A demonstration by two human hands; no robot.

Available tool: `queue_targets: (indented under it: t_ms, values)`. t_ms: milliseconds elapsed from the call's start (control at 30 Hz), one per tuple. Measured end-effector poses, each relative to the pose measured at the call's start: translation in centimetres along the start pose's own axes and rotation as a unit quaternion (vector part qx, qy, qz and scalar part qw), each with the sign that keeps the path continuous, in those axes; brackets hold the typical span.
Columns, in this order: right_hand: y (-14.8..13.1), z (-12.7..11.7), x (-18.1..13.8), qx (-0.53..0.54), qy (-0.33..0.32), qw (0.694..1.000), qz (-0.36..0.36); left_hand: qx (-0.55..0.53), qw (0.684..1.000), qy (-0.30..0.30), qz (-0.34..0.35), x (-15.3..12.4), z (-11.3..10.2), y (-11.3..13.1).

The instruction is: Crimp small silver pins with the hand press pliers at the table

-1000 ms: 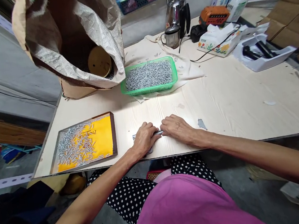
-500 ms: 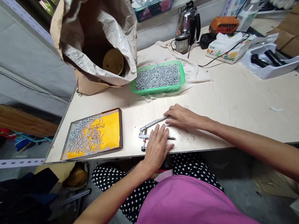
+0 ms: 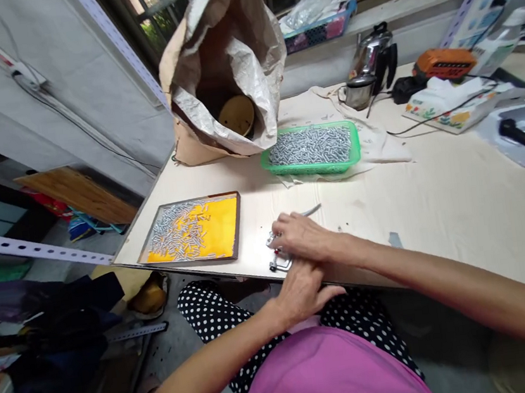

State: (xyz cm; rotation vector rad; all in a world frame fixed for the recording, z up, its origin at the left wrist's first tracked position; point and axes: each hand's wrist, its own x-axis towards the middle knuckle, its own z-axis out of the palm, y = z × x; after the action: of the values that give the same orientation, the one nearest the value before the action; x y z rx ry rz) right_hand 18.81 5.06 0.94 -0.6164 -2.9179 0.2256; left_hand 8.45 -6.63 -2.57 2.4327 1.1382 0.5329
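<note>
A silver plier-like hand tool (image 3: 281,264) with a small jaw lies near the table's front edge, mostly covered by my hands. My right hand (image 3: 303,236) bends over it, fingers curled together at the jaw end; whatever they pinch is hidden. One grey handle sticks out beyond my right knuckles. Below and partly under that hand is my left hand (image 3: 301,290), its thumb stretched out to the right and its fingertips out of sight. To the left, a shallow tray (image 3: 238,225) with a yellow bottom holds many small silver metal pins (image 3: 178,229).
Behind the tool stands a green plastic basket (image 3: 356,146) full of similar metal pins. A large paper sack (image 3: 189,142) gapes open at the back left. Farther right are a steel kettle (image 3: 372,58), a metal cup (image 3: 357,93), a tissue pack (image 3: 452,106) and a white plastic tray (image 3: 520,152).
My right hand has moved from the upper handle's end to the jaw. My left hand has slid down and partly under it. The view has shifted left.
</note>
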Motion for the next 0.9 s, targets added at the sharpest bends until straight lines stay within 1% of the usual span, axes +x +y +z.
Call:
queue_targets:
  t_ms: [33,100,133,167,200,233,267,300,333,400,467,500,567,600,633,700,767,833,900]
  values:
    - [-0.9,0.4,0.4,0.008,-0.013,0.999,-0.032,-0.002,1.000,0.004,0.013,-0.7,-0.4,0.3]
    - [-1.8,1.5,1.0,0.029,-0.025,0.997,-0.069,0.004,0.999,0.029,0.040,-2.4,-1.9,0.7]
    - [-1.9,2.2,1.2,0.045,-0.024,0.995,-0.082,0.015,0.997,0.053,0.044,-3.3,-3.0,0.4]
    - [-1.8,2.8,1.3,0.064,-0.020,0.994,-0.092,0.034,0.995,0.088,0.032,-4.1,-4.3,-0.2]
    - [-1.6,3.4,1.4,0.085,-0.013,0.991,-0.099,0.062,0.990,0.126,0.004,-4.9,-5.9,-1.3]
    - [-1.5,3.9,1.4,0.112,-0.005,0.989,-0.099,0.098,0.981,0.162,-0.042,-5.5,-7.7,-2.8]
    - [-1.4,4.3,1.4,0.146,0.006,0.985,-0.096,0.140,0.966,0.192,-0.106,-5.9,-9.4,-4.6]
    - [-1.3,4.5,1.4,0.188,0.026,0.978,-0.088,0.182,0.945,0.213,-0.166,-6.2,-11.2,-6.8]
    - [-1.2,4.5,1.4,0.235,0.055,0.968,-0.073,0.220,0.926,0.217,-0.219,-6.4,-12.8,-9.0]
    - [-0.8,4.0,1.3,0.322,0.132,0.937,-0.017,0.276,0.894,0.189,-0.299,-6.4,-15.5,-13.4]
    - [0.5,2.8,1.3,0.356,0.225,0.904,0.070,0.309,0.877,0.143,-0.338,-6.1,-17.1,-16.9]
    - [1.6,2.0,1.3,0.348,0.273,0.889,0.120,0.319,0.877,0.113,-0.342,-5.9,-17.6,-18.2]
    - [4.4,0.1,1.6,0.295,0.350,0.865,0.203,0.330,0.884,0.045,-0.327,-5.4,-18.2,-19.7]
    - [6.1,-1.0,1.7,0.258,0.378,0.858,0.233,0.332,0.890,0.013,-0.313,-5.2,-18.3,-20.2]
    - [7.7,-2.0,1.7,0.216,0.391,0.858,0.253,0.332,0.894,-0.015,-0.301,-5.1,-18.4,-20.5]
    - [10.2,-4.0,1.5,0.131,0.387,0.869,0.279,0.327,0.900,-0.042,-0.284,-5.1,-18.6,-21.2]
    - [11.2,-5.2,0.9,0.061,0.358,0.884,0.293,0.309,0.907,-0.035,-0.285,-5.3,-18.8,-22.3]
    - [10.2,-5.3,0.1,0.031,0.323,0.901,0.288,0.286,0.913,-0.021,-0.289,-5.6,-18.9,-23.8]
    - [7.6,-4.2,-0.8,0.052,0.274,0.927,0.251,0.273,0.916,-0.018,-0.293,-5.9,-19.1,-25.0]
